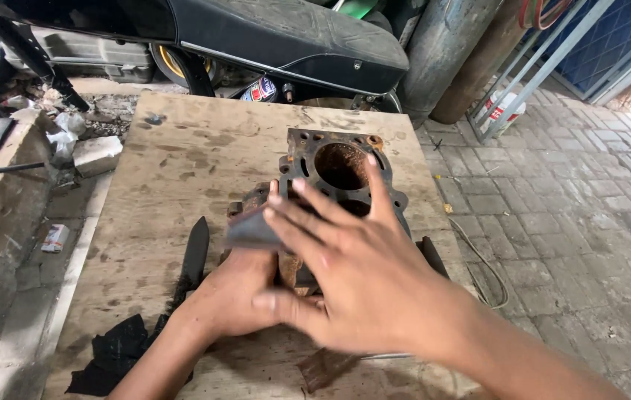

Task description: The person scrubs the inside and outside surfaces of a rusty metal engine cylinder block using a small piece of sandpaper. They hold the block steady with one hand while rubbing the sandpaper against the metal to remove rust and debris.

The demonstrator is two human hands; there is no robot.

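Nearest the camera, the right hand [352,274] lies spread over the rusty engine cylinder block [341,185], fingers released and flat against its near side. The left hand [237,292] is clenched on a small dark sanding pad [252,228] pressed to the block's left flank. The block stands at the middle of the wooden bench [174,170], bore opening upward and tilted slightly away, long axis near vertical. Judged from heavy rust in the bore and on the top face, cleaning appears barely begun. A motorcycle seat [286,33] lies beyond.
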